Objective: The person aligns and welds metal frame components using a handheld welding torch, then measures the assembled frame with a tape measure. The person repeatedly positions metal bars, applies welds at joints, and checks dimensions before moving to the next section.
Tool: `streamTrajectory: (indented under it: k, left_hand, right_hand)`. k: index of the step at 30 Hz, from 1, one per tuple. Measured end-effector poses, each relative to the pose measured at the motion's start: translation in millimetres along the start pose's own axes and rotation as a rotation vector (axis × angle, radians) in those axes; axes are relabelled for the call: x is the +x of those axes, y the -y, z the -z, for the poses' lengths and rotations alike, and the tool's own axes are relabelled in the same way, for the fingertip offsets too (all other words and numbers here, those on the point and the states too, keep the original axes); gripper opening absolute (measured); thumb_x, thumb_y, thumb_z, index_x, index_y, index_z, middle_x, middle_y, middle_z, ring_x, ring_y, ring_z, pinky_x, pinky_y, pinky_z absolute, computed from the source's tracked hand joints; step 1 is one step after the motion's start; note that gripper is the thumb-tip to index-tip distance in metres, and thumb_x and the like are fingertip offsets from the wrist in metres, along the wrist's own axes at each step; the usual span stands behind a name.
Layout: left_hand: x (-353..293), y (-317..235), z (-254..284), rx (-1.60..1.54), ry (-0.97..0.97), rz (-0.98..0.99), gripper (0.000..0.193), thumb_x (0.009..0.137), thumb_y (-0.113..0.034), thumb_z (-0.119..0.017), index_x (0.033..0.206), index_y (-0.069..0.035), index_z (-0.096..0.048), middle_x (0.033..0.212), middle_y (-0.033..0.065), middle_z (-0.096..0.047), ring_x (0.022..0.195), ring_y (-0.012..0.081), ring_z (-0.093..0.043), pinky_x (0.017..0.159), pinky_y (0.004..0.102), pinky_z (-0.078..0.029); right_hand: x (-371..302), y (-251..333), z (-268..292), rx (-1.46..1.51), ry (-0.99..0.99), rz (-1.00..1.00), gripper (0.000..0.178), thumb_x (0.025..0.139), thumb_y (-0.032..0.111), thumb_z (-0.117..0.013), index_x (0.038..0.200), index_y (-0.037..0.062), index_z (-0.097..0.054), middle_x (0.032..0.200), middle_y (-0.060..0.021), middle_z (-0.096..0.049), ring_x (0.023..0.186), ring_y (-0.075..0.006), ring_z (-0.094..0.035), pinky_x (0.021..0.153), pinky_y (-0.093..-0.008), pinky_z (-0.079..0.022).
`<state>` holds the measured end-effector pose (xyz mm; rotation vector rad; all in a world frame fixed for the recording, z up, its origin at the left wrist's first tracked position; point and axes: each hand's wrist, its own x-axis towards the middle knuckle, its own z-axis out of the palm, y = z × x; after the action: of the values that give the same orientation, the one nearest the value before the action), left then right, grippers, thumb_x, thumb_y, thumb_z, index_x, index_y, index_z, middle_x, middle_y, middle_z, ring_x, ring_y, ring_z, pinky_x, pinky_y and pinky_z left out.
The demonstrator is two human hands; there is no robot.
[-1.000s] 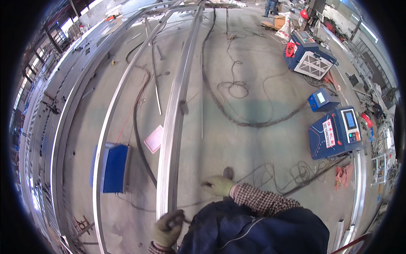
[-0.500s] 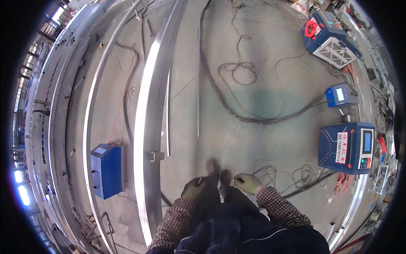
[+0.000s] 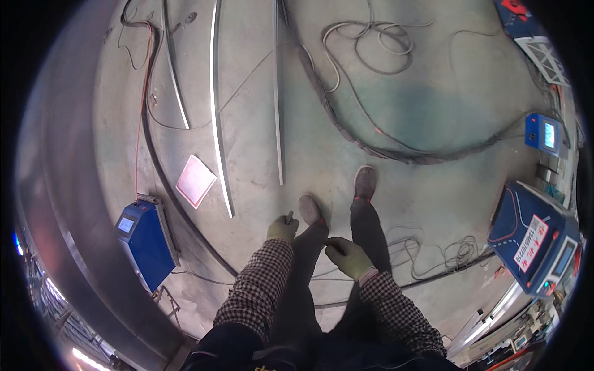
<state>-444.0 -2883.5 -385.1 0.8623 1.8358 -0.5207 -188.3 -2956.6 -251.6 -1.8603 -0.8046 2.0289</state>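
Observation:
My left hand, in a pale green glove, is closed around a short grey stick-like object. Only its upper end sticks out of the fist, so its kind does not show. To the right, my right hand wears a similar glove with dark fingertips. Its fingers are drawn together in front of my right leg, and whatever they may pinch is hidden or too small to name. Both hands hang above the floor, apart from each other. Checked sleeves cover both forearms.
Long metal strips lie on the floor ahead, beside a white sheet with a red border. A thick dark cable curves across. Blue machines stand left and right. A large grey beam fills the left side.
My view has shifted, and the long beams have slid to the far left. The bordered sheet is now in sight. My feet have stepped apart, and my right hand has come nearer my left.

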Motion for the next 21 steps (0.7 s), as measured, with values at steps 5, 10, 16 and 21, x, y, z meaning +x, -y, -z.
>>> streamTrajectory:
  k: [5,10,16,21]
  left_hand:
    - [144.4,-31.8,-2.6,0.055,-0.255,-0.213,0.059,0.096,-0.039,-0.079,0.141,-0.001,-0.072,0.116,0.0209,-0.082,0.093,0.0281,-0.081,0.085,0.0417,-0.063]
    - [238.0,-68.8,0.2,0.051,-0.516,-0.202,0.071,0.094,-0.038,-0.081,0.15,0.001,-0.063,0.131,0.0251,-0.076,0.106,0.0351,-0.079,0.095,0.0462,-0.062]
    - [286.3,-90.8,-15.1,0.154,-0.429,-0.067,0.053,0.095,-0.04,-0.077,0.136,-0.007,-0.072,0.125,0.0241,-0.078,0.119,0.0432,-0.075,0.104,0.0511,-0.059]
    - [259.8,-102.0,-36.8,0.13,-0.254,-0.058,0.037,0.098,-0.031,-0.07,0.127,-0.01,-0.076,0.118,0.0236,-0.08,0.114,0.0415,-0.077,0.101,0.0507,-0.06]
  right_hand:
    - [50.6,20.7,55.1,0.095,0.13,0.096,0.036,0.105,0.02,-0.074,0.135,-0.0003,-0.073,0.115,-0.0165,-0.081,0.105,-0.0225,-0.078,0.092,-0.036,-0.061]
    - [70.2,47.2,125.1,0.164,-0.04,0.061,0.033,0.103,0.009,-0.075,0.134,-0.003,-0.073,0.113,-0.0154,-0.08,0.104,-0.0195,-0.078,0.092,-0.0322,-0.061]
    - [89.8,53.1,146.5,0.145,0.032,0.165,0.034,0.102,0.007,-0.077,0.134,-0.0053,-0.072,0.114,-0.0138,-0.08,0.103,-0.0173,-0.077,0.093,-0.0316,-0.061]
    - [88.0,48.0,143.3,0.146,0.08,0.109,0.035,0.106,0.016,-0.074,0.135,-0.0044,-0.072,0.103,-0.0102,-0.078,0.092,-0.0146,-0.072,0.084,-0.0306,-0.058]
